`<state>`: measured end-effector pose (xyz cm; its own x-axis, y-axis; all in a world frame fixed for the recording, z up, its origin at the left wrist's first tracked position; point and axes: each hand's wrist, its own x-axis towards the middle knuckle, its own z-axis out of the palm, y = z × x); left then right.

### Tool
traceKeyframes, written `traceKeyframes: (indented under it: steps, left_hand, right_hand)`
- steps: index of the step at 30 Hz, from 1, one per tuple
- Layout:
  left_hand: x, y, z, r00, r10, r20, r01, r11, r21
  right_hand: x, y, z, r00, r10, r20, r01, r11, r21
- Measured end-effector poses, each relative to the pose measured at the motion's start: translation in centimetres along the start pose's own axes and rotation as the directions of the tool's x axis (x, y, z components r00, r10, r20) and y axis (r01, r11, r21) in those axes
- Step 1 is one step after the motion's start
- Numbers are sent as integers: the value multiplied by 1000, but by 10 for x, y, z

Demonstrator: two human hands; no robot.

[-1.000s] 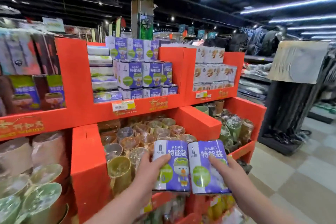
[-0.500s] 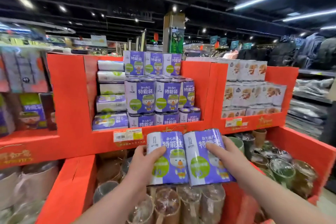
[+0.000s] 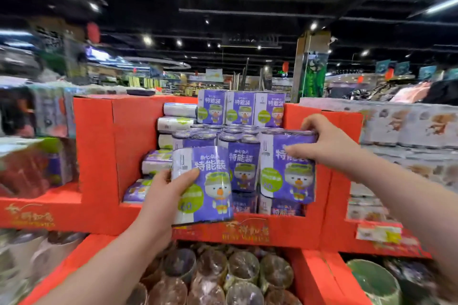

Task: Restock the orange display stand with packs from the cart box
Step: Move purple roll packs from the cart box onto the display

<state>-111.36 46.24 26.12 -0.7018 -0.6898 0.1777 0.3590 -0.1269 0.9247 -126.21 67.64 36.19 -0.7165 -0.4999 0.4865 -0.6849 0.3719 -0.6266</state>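
The orange display stand point(image 3: 99, 146) fills the mid view, split into compartments w/ a lower bin in front. Its centre compartment holds stocked packs point(image 3: 241, 109) – purple, upright, in tiers, a row of three at the very top – and sideways rolls point(image 3: 176, 122) stacked along the left wall. The lower bin is full of wrapped cups point(image 3: 238, 272); white packs point(image 3: 409, 126) fill the compartment to the right (blurred, print unreadable).

Two more purple packs are in hand. The right pack point(image 3: 287, 168) stands upright at the right end of the centre compartment, just beside the stocked ones and over a bottom-tier pack; can't tell if it rests on it. The right hand point(image 3: 322, 141) grips its top right corner, fingers curled over the top, thumb across the front. The left pack point(image 3: 205, 186) is lower and nearer, in front of the stand's lip, tilted slightly – the left hand point(image 3: 163, 190) grips its left edge, thumb on the front, fingers hidden behind.
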Motion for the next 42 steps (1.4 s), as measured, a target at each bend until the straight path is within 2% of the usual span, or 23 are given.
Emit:
traceKeyframes:
  steps: [4, 7, 11, 16, 19, 23, 26, 28, 29, 30, 32, 33, 34, 35, 37, 39, 41, 42]
  left_hand:
    - [11, 3, 1, 999, 8, -41, -8, 1000, 9]
    - [17, 5, 4, 1000, 11, -26, -11, 1000, -8]
    - [27, 8, 5, 999, 29, 22, -29, 1000, -1]
    - [38, 13, 0, 997, 37, 73, -37, 999, 6]
    - [43, 13, -3, 996, 31, 82, -31, 1000, -4]
    - [45, 14, -1, 993, 6, 117, -4, 1000, -14]
    - [47, 15, 1, 992, -11, 126, 14, 1000, -21]
    - [47, 17, 2, 989, -21, 145, 25, 999, -27]
    - [48, 18, 3, 988, -24, 152, 28, 999, -27]
    - [48, 21, 5, 987, -23, 157, 28, 999, -28]
    - [51, 26, 11, 985, -7, 173, 12, 1000, -29]
    - [52, 29, 15, 982, 14, 189, -10, 1000, -22]
    - [54, 32, 20, 979, 38, 202, -37, 999, -9]
    - [57, 36, 25, 975, 65, 212, -69, 998, 11]
    - [62, 46, 33, 968, 127, 219, -146, 986, 75]
    - [69, 56, 36, 949, 206, 240, -248, 955, 160]
    - [79, 62, 33, 926, 311, 214, -368, 869, 330]
    - [85, 63, 28, 912, 365, 189, -411, 793, 449]
  right_hand:
    - [27, -3, -17, 979, 12, 203, 42, 965, -258]
    - [38, -3, -12, 955, 45, 295, 78, 916, -394]
    - [46, 2, 1, 951, 82, 299, 108, 817, -566]
    - [56, 16, 18, 938, 152, 311, 89, 763, -641]
    - [56, 21, 23, 941, 157, 299, 137, 631, -764]
    - [51, 18, 34, 973, 33, 229, 200, 380, -903]
    - [50, 17, 38, 975, 4, 223, 210, 320, -924]
    - [50, 15, 35, 975, 12, 224, 205, 359, -911]
    - [51, 11, 34, 976, -19, 216, 202, 449, -870]
    - [52, 4, 34, 978, -76, 193, 201, 582, -788]
    - [55, -19, 38, 979, -163, 125, 202, 870, -449]
    - [56, -32, 41, 981, -144, 130, 171, 956, -238]
    - [56, -45, 44, 978, -97, 185, 105, 994, -31]
    - [57, -55, 48, 963, -50, 265, 26, 995, 93]
    - [63, -68, 53, 933, -23, 360, -23, 992, 121]
    - [75, -76, 52, 936, -30, 351, -23, 989, 147]
    - [92, -80, 46, 955, -41, 295, -25, 976, 218]
    - [102, -81, 42, 967, -37, 253, -26, 971, 239]
